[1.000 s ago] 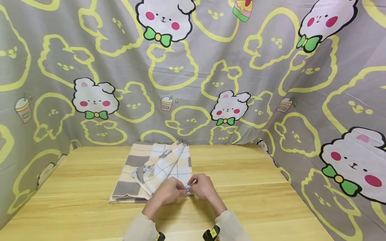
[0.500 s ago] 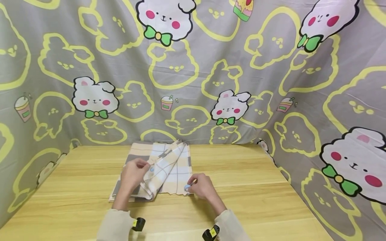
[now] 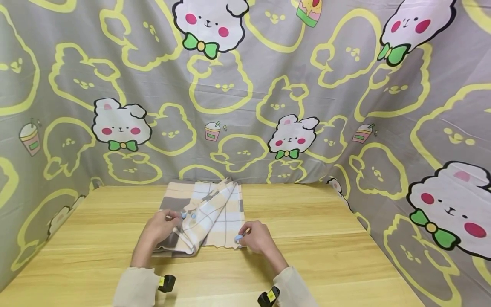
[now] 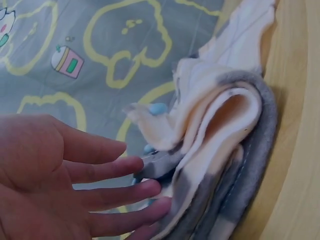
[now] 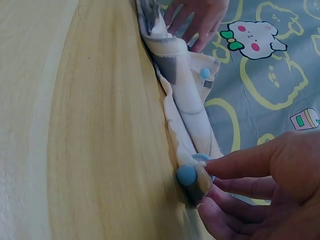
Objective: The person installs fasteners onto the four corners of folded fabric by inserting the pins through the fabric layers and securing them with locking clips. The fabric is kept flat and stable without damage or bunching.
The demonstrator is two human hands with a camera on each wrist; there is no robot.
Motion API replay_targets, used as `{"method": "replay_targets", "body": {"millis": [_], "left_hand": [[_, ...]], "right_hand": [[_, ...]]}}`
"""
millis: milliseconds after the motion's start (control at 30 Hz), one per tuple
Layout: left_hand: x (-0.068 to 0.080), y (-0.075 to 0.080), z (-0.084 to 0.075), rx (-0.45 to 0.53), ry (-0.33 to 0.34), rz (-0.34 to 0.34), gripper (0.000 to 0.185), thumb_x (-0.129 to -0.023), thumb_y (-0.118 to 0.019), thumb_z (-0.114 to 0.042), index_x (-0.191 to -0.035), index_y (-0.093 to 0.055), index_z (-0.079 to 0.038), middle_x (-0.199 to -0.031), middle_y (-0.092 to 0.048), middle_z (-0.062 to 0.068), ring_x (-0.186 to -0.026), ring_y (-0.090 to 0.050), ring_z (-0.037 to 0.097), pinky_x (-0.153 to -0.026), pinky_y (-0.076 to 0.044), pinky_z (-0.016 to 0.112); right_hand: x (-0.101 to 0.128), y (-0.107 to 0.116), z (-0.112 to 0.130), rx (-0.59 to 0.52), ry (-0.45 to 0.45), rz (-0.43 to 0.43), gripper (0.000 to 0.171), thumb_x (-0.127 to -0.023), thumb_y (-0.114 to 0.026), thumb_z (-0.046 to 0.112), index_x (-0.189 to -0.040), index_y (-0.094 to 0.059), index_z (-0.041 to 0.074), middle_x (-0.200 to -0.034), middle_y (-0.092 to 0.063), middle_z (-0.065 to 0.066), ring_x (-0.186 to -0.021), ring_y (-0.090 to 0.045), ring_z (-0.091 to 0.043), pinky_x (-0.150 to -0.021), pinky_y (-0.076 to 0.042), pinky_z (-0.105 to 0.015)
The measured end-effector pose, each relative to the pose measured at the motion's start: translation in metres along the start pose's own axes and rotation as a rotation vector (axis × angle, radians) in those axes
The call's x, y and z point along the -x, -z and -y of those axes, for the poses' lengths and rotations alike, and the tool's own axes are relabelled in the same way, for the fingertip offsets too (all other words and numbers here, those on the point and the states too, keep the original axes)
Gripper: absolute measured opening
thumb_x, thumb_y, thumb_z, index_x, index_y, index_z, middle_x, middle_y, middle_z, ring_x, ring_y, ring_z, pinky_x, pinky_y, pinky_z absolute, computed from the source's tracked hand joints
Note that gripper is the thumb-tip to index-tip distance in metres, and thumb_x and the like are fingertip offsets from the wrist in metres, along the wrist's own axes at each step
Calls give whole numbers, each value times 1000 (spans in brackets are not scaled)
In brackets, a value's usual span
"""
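The printed curtain (image 3: 245, 94) hangs behind the wooden tabletop (image 3: 307, 256), its lower edge hidden by the tabletop's far rim. A soft checked cloth (image 3: 215, 213) in cream, grey and white lies folded on the tabletop near that far rim, its layers bunched and rounded at the fold; how many layers there are is hard to tell. The left hand (image 3: 159, 228) rests at the cloth's left side, its fingers (image 4: 125, 167) straight and relaxed against the folded edge. The right hand (image 3: 258, 238) is at the cloth's near right corner, fingers (image 5: 240, 162) pinching a small round blue button (image 5: 186, 175).
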State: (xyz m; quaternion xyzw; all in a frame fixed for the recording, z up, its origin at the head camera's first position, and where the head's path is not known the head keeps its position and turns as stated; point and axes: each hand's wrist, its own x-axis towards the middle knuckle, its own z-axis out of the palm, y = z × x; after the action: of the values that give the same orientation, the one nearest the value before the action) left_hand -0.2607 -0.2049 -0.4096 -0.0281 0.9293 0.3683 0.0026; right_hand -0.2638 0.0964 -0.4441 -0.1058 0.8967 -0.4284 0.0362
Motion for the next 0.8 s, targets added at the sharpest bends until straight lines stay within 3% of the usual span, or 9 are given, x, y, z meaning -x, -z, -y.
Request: {"method": "replay_targets", "body": {"millis": [400,567,700,800], "left_hand": [[-3,-7,-2,32,-22,-26,33,-101,-55,-21,-121,-67,3,-123,-66,30,-112,-62,47,-92,-49,59],[-4,-12,-1,76,-34,-19,29,-98,-62,-20,-116,-70,1,-123,-67,29,-113,-63,47,-93,-49,58],[-4,-18,-3,88,-56,-34,25,-92,-71,-17,-108,-72,1,-110,-72,23,-100,-69,39,-83,-54,49],[-4,-23,-5,44,-66,-101,18,-89,-73,-13,-100,-73,1,-98,-75,19,-84,-70,29,-70,-53,40]], "right_hand": [[-1,0,1,1,-7,1,13,-77,-75,1,-88,-70,3,-73,-63,-4,-59,-53,-15,-52,-43,-26],[-1,0,1,2,-9,2,13,-77,-75,1,-89,-70,3,-73,-63,-4,-59,-53,-15,-53,-42,-26],[0,-1,1,3,-7,3,13,-77,-75,1,-89,-70,2,-74,-63,-4,-59,-53,-15,-53,-42,-27],[0,-1,1,-5,1,2,13,-77,-75,0,-89,-70,2,-74,-63,-5,-59,-53,-16,-53,-42,-28]]}}
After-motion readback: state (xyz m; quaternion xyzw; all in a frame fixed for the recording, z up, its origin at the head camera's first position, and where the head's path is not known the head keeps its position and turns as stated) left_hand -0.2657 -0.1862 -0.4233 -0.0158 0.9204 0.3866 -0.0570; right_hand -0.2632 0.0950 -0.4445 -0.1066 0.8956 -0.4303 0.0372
